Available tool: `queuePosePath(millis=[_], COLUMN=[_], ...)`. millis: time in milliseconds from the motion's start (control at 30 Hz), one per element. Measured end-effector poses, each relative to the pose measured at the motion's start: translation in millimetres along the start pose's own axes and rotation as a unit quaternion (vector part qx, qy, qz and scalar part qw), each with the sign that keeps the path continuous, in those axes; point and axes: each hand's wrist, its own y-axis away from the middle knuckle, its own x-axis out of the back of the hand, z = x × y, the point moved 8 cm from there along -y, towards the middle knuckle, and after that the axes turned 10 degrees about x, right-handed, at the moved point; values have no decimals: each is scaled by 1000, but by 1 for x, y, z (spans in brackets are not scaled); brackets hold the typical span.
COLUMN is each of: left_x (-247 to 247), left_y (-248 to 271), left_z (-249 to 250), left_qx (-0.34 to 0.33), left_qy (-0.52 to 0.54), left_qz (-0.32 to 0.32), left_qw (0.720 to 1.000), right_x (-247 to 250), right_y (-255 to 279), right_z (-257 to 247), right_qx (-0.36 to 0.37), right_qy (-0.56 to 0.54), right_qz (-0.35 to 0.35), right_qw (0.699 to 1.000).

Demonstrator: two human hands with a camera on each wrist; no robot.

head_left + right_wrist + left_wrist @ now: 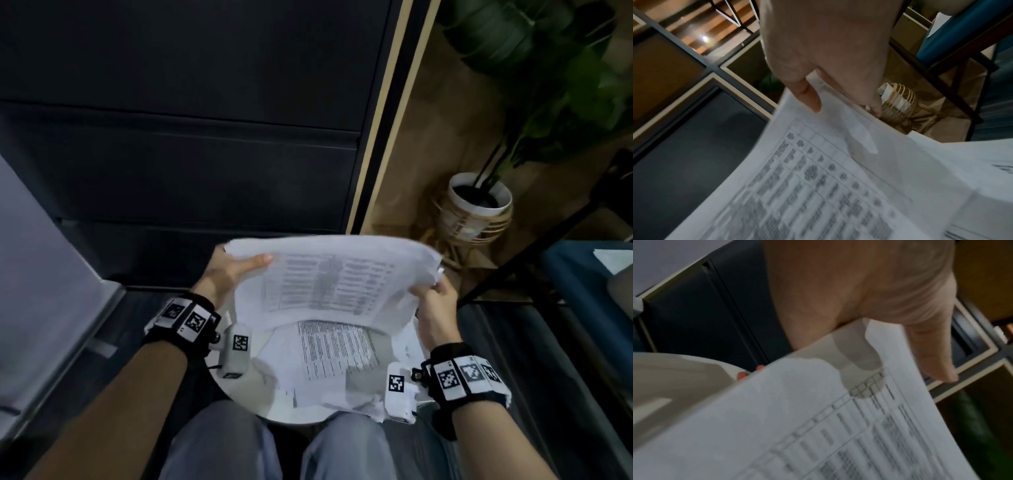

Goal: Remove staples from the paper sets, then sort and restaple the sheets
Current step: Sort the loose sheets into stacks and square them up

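Observation:
A printed paper set (329,277) with a table on it is held up above a small round white table (250,387). My left hand (236,270) grips its left edge, thumb on top and fingers underneath. My right hand (435,301) pinches its right edge, where the sheets bunch up. The left wrist view shows the thumb (929,353) lying over the paper set (818,426). In the right wrist view the fingers (809,95) press on the paper set (828,178). More printed sheets (339,356) lie loose on the table below. No stapler or staple remover shows.
A dark cabinet (191,120) stands right behind the table. A potted plant (479,202) in a wicker stand sits on the floor to the right. A blue surface (579,274) with a white sheet lies at far right. My knees (274,448) are under the table's near edge.

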Motion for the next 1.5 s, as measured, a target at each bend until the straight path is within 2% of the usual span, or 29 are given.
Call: queuePosePath(millis=[100, 200, 300, 433, 533, 633, 767, 833, 900, 1000, 1067, 1133, 1167, 1233, 1267, 1333, 1400, 1433, 1500], left_x=[-10, -9, -6, -2, -10, -9, 0, 2, -2, -3, -1, -1, -5, -16, -19, -33, -55, -64, -66], left_y=[-1, -6, -3, -4, 2, 1, 1, -1, 1, 1, 2, 2, 2, 0, -4, -6, -1, 2, 6], left_z=[-31, -51, -36, -15, -23, -34, -11, -3, -6, -41, -56, -59, -57, -49, -45, -29, -3, 11, 37], left_qx=[55, 57, 57, 52, 67, 63, 45, 40, 39, 83, 92, 92, 87, 78, 73, 61, 29, 6, -37], left_qy=[-5, -2, -29, -41, -41, 4, -4, 1, -33, -14, -19, -41, -45, -63, -85, -142, -184, -194, -178], left_qz=[-48, -38, -13, -25, -49, -45, -7, -17, -35, -48, -7, 30, 28, 10, 10, 2, -33, -48, -36], left_qw=[997, 998, 998, 997, 996, 997, 999, 999, 998, 995, 996, 994, 995, 995, 994, 988, 982, 980, 983], right_x=[2, -2, -2, 4, -2, -10, -6, 1, 6, 6, 2, -5, -16, -51, -70, -98, -108, -106, -100], right_y=[5, 10, 3, -11, -7, 1, -9, -15, -15, -8, -5, 0, 4, 19, 26, 32, 29, 24, 17], right_z=[18, 25, 15, 9, 15, 15, -5, -5, -3, 1, -2, -19, -34, -58, -63, -63, -61, -60, -65], right_qx=[-34, -53, -40, -23, -16, -4, 43, 38, 27, 15, 38, 118, 178, 285, 312, 327, 302, 280, 240], right_qy=[64, 96, 68, -3, 33, 49, 1, -13, 4, 63, 110, 220, 293, 417, 457, 497, 516, 514, 465], right_qz=[6, -10, 2, 52, 28, 4, 25, 40, 55, 54, 34, 24, 9, -51, -92, -154, -175, -169, -156], right_qw=[997, 994, 997, 998, 999, 999, 999, 998, 998, 996, 993, 968, 939, 861, 828, 789, 782, 793, 838])
